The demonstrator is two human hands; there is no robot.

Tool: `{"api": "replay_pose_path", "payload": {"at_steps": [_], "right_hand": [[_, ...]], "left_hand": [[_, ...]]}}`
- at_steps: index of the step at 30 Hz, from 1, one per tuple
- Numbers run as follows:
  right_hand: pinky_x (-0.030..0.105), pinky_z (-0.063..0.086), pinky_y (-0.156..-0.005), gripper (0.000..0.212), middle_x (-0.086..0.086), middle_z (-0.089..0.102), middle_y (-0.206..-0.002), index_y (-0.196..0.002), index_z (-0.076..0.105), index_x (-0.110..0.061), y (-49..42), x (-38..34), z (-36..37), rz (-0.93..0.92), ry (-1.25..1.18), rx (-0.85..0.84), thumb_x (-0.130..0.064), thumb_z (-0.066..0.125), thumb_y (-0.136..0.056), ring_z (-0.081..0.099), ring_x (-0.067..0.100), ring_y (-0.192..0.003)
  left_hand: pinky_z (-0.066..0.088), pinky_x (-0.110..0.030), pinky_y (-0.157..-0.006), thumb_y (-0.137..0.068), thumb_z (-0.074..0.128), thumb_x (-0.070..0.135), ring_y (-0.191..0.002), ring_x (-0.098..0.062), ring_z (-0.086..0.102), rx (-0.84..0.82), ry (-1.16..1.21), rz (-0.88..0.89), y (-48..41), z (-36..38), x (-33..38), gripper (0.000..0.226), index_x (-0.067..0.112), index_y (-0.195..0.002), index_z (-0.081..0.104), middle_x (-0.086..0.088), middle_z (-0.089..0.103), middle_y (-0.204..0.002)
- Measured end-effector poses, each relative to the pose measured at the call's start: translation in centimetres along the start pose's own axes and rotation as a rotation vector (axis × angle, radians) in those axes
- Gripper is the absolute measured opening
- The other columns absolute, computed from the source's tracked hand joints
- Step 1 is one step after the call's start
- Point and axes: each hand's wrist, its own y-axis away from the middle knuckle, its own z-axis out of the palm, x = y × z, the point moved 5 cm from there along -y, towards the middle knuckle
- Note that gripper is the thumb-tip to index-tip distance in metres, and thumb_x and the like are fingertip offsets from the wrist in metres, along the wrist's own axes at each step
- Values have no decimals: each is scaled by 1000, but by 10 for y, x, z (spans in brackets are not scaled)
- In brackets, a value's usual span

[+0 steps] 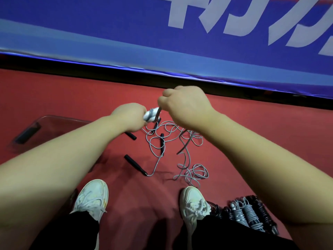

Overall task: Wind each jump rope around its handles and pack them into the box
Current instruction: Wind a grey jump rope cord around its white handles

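Observation:
My left hand [130,117] grips a pair of pale jump-rope handles [150,115] partly wrapped in grey cord. Just right of them, my right hand [183,105] is fisted around the grey cord [182,147], which hangs blurred down to the red floor. Below both hands lies a loose grey rope with black handles [135,164], tangled in loops. Several wound ropes [250,215] lie bundled at the lower right. A clear plastic box [48,127] sits at the left, partly hidden behind my left forearm.
A blue banner with white lettering [162,42] runs across the far side above a dark gap. My two white shoes [93,197] [193,202] stand on the red floor [54,94] close to the ropes.

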Motion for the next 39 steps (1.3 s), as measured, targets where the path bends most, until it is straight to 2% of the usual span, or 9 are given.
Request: {"api": "replay_pose_path", "payload": {"at_steps": [9,14,17,19,23,28,32,37,39], "right_hand": [[27,41,-80,25,-7,62,-116,-115,65,-27,4,43,35,-47,-357,-356,-32,52,-95,55,16,-106],[31,41,-82,18,8,65,-93,-101,67,-15,20,51,74,83,-1059,-546,-26,56,-94,53,19,-84],[45,41,-90,53,35,57,-108,-114,55,11,25,46,99,168,-1412,-538,-34,57,-88,52,39,-90],[46,45,-91,43,30,60,-110,-112,55,11,24,42,103,159,-1501,-449,-26,54,-90,53,46,-90],[19,27,-50,24,-5,39,-57,-83,46,-10,13,41,88,318,-1601,-78,-16,34,-103,31,4,-48],[23,31,-52,11,-12,47,-61,-98,48,-21,3,40,86,372,-1450,155,-21,36,-99,36,4,-49],[11,33,-59,28,-20,54,-62,-83,48,-37,4,42,77,386,-1284,320,-16,42,-100,46,-4,-57],[32,45,-73,29,7,60,-81,-86,57,-13,-2,31,86,428,-1312,226,-23,35,-102,54,18,-73],[28,40,-56,27,-1,55,-70,-87,54,-14,-4,28,86,474,-1588,173,-20,34,-103,47,12,-56]], "left_hand": [[30,-29,-61,-90,61,30,-76,-18,48,-286,-155,441,20,9,41,15,25,-87,47,8,50,-76],[32,-19,-58,-85,68,23,-61,-5,43,-302,202,588,32,-4,51,12,17,-84,58,6,53,-71],[39,-14,-63,-85,69,16,-65,0,51,-290,522,561,35,-20,50,9,19,-82,61,10,59,-71],[45,-13,-64,-87,65,8,-70,-4,59,-286,745,490,34,-26,50,3,11,-88,62,3,67,-79],[57,-24,-64,-90,55,-2,-70,-9,68,-158,1074,324,24,-38,44,11,9,-94,55,-9,69,-84],[59,-31,-71,-88,56,-4,-71,-20,70,-74,1316,250,15,-44,33,58,28,-132,37,-9,72,-77],[58,-28,-71,-91,51,-3,-68,-18,68,-103,1439,281,19,-54,34,28,16,-108,61,-7,71,-77],[58,-28,-65,-91,51,-2,-63,-18,67,-117,1461,196,18,-51,33,20,11,-104,61,-12,70,-77],[58,-28,-63,-92,51,-2,-62,-17,68,-95,1461,164,17,-51,29,19,11,-100,61,-12,69,-77]]}}
